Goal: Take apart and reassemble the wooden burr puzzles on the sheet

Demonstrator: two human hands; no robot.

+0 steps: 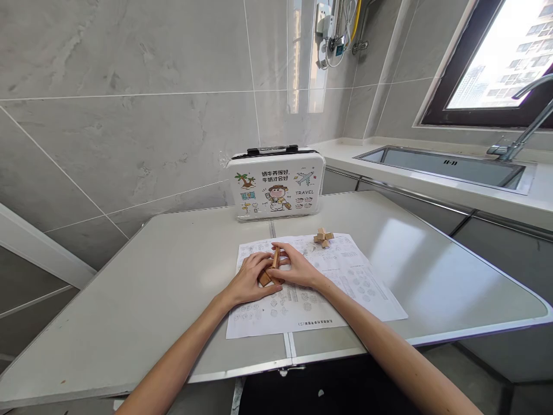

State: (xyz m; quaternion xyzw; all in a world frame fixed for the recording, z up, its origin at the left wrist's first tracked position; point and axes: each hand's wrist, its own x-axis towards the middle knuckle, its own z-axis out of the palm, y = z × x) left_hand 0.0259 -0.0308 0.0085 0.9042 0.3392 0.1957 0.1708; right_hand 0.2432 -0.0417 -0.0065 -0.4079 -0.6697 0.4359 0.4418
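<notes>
My left hand (251, 281) curves around brown wooden puzzle pieces (264, 279) on the printed paper sheet (319, 323), its fingers over their far side and its thumb along the near side. From the other side my right hand (298, 267) grips an upright wooden stick (276, 257) between thumb and fingers, close against those pieces. The fingers hide much of the pieces, so how they fit together cannot be seen. Farther off on the sheet, to the right, stands a light wooden interlocking burr puzzle (323, 237), apart from both hands.
The sheet lies across the seam of a folding table (173, 276). At the table's back, against the tiled wall, stands a white cartoon-printed case (277, 184) with a black handle. To the right are a counter with a sink (440, 164), a faucet (525, 129) and a window.
</notes>
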